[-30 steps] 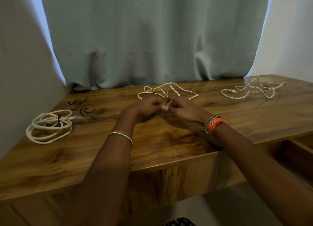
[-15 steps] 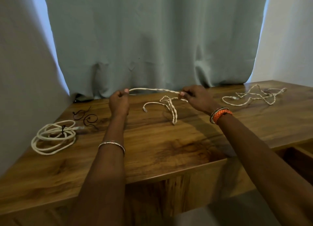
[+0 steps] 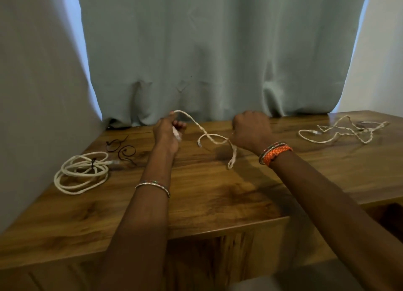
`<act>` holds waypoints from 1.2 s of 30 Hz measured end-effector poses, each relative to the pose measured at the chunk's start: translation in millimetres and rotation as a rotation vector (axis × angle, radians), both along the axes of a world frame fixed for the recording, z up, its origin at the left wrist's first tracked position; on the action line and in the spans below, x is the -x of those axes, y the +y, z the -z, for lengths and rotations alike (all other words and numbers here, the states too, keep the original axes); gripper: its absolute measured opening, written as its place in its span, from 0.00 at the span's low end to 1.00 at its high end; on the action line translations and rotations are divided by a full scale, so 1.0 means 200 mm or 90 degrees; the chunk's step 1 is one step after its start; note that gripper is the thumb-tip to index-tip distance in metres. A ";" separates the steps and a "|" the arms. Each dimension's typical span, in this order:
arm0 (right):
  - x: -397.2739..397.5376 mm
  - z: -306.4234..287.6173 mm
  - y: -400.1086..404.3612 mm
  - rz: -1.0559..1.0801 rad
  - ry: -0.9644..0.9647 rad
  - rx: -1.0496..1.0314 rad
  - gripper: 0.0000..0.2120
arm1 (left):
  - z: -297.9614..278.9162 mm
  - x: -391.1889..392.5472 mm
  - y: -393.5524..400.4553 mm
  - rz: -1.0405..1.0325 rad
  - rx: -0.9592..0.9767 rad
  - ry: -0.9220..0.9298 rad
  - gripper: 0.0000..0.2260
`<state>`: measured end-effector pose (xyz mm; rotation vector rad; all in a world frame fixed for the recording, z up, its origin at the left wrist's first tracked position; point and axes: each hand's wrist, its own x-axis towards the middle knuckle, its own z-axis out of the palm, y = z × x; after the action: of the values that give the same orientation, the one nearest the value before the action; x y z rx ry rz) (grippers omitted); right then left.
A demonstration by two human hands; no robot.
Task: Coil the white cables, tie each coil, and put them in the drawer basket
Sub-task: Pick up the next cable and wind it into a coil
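Both hands raised, my left hand (image 3: 166,130) pinching the white cable (image 3: 209,135), right hand (image 3: 250,129) gripping its loop, tied coil (image 3: 81,173) near-left on bench (image 3: 218,194), loose cable (image 3: 342,130) far right

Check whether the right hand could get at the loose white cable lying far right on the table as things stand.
Probably yes, but not freely: the table between the right hand and that loose cable is bare, yet its fingers already grip the twisted cable, which they would need to release first.

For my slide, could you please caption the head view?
Both hands stretch a white cable above the wooden table.
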<state>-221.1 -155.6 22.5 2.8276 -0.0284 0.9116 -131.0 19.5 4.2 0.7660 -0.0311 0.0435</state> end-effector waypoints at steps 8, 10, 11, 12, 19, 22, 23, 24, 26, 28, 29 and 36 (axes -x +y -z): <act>-0.02 -0.16 0.26 -0.312 0.124 -0.183 0.11 | 0.01 0.15 -0.09 0.209 -0.380 -0.071 0.13; -0.07 -0.15 0.23 -0.288 0.058 -0.215 0.10 | 0.03 0.14 -0.07 0.285 -0.321 -0.044 0.15; -0.10 -0.13 0.20 -0.265 0.029 -0.223 0.09 | 0.04 0.12 -0.05 0.294 -0.271 -0.031 0.15; -0.13 -0.12 0.19 -0.246 0.006 -0.228 0.09 | 0.05 0.10 -0.04 0.296 -0.231 -0.025 0.15; -0.31 0.07 0.19 -0.195 -0.158 -0.333 0.10 | 0.06 0.07 -0.03 0.450 -0.172 -0.083 0.15; -0.36 0.08 0.12 -0.223 -0.174 -0.467 0.11 | 0.06 0.07 -0.03 0.504 -0.152 -0.104 0.15; -0.37 0.09 0.11 -0.242 -0.176 -0.498 0.11 | 0.06 0.06 -0.03 0.513 -0.155 -0.105 0.15; -0.36 0.10 0.11 -0.256 -0.175 -0.527 0.11 | 0.06 0.06 -0.04 0.521 -0.158 -0.107 0.15; -0.35 0.11 0.12 -0.277 -0.180 -0.575 0.11 | 0.06 0.06 -0.04 0.544 -0.152 -0.118 0.16; -0.34 0.11 0.12 -0.278 -0.219 -0.623 0.10 | 0.07 0.06 -0.04 0.574 -0.141 -0.160 0.17; -0.34 0.10 0.12 -0.269 -0.243 -0.646 0.09 | 0.08 0.05 -0.05 0.573 -0.143 -0.188 0.18; -0.24 0.05 -0.11 -0.253 -0.192 -0.742 0.09 | 0.03 0.03 0.06 0.570 -0.020 -0.206 0.15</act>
<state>-173.8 -176.7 12.5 3.7472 -0.0492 1.9016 -136.0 30.9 -1.8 0.7140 -0.6780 -0.6861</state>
